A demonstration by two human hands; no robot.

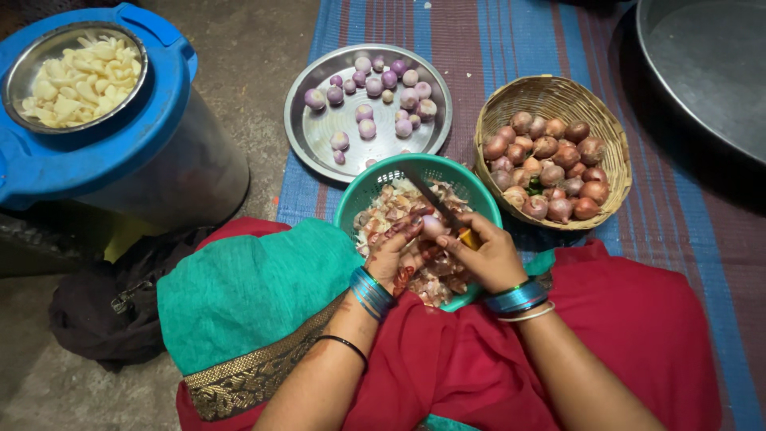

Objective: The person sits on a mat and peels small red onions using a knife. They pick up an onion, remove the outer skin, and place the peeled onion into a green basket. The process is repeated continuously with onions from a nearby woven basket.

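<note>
Shallot is sitting pinched in my left hand while my right hand is gripping the knife, both hovering over the green basket so peelings are dropping inside.

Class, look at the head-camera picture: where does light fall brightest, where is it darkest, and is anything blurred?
Head view: brightest on the round steel plate of peeled onions and the steel bowl of white pieces; darkest at the upper right by the large metal pan; the left hand, right hand and knife blade look slightly soft.
</note>
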